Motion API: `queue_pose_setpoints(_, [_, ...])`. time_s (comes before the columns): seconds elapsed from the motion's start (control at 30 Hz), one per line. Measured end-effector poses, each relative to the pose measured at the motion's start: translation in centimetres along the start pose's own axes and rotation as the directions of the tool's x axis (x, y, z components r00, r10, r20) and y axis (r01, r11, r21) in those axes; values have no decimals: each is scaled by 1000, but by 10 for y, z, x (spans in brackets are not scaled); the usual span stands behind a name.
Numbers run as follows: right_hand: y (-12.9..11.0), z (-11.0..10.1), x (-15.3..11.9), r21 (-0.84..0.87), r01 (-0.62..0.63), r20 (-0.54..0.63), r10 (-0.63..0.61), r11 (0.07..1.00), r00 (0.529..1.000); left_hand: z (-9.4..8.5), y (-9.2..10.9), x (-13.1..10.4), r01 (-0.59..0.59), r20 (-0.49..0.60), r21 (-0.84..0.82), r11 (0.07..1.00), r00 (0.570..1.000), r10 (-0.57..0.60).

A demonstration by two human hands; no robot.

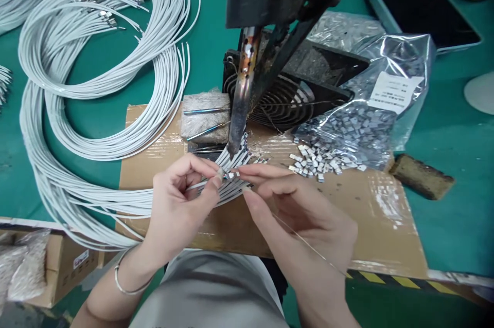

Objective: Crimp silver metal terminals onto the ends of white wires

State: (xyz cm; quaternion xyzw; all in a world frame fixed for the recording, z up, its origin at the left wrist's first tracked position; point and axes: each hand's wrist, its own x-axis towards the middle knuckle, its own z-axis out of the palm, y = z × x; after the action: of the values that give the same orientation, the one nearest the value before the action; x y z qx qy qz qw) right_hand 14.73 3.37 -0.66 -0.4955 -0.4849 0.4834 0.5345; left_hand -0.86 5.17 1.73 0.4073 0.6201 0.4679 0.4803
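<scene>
My left hand (183,194) pinches a white cable (197,184) close to its end, just below the tip of a mounted soldering iron (242,96). A small silvery metal connector (232,175) shows at the fingertips; whether it is joined to the cable cannot be made out. Thin solder wire (309,243) runs across the palm of my right hand (309,210), whose thumb and fingers close around its front part near the connector. Beneath both hands lies a bundle of white cables (127,202), its ends under the iron.
Loose metal connectors (318,161) lie on the cardboard (347,225) beside a plastic bag (409,60) full of them. Behind the iron is a black fan (285,104). Coiled cables (104,91) cover the left; a brown sponge-like block (422,176) and a phone (424,9) are right.
</scene>
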Motion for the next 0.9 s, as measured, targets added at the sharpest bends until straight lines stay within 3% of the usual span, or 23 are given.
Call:
queue_pose_setpoints(0.37, [2, 4, 11, 31, -21, -45, 23, 999, 999, 7, 11, 10, 8, -25, 12, 1000, 1000, -8])
queue_pose_setpoints(0.9, [-3, 5, 20, 84, -21, -63, 27, 996, 998, 10, 11, 13, -66, -32, 41, 997, 997, 67])
